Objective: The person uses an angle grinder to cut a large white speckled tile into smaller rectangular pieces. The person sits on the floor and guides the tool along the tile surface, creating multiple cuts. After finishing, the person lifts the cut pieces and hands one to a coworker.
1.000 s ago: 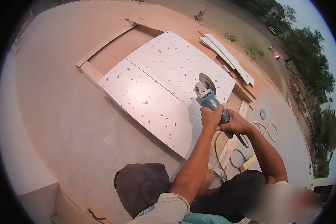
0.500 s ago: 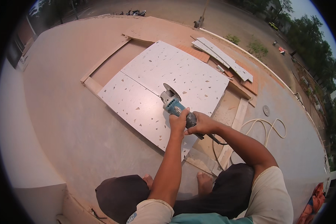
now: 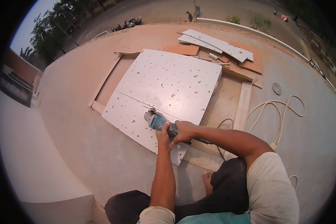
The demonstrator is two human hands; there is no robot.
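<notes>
An angle grinder [image 3: 157, 121] with a teal body and grey guard is held in both hands, its thin disc [image 3: 153, 109] edge-on at a dark straight line across a large white speckled tile [image 3: 171, 78]. My left hand [image 3: 163, 139] wraps the body just behind the head. Behind it, my right hand [image 3: 184, 131] closes round the dark rear part, and a cord trails off to the right. The tile lies on a wooden frame [image 3: 241, 108] whose ends stick out on either side. Whether the disc is spinning I cannot tell.
Narrow speckled tile strips [image 3: 212, 43] lie on orange ribbed tiles [image 3: 252, 64] beyond the frame. A loose round disc [image 3: 276, 88] rests on the concrete floor at the right, near a coiled cream cable [image 3: 280, 108]. A low white wall [image 3: 44, 160] runs along the left.
The grinder and both hands have moved along the dark line toward my side of the tile. The line now reaches further across the tile, and my view has turned somewhat.
</notes>
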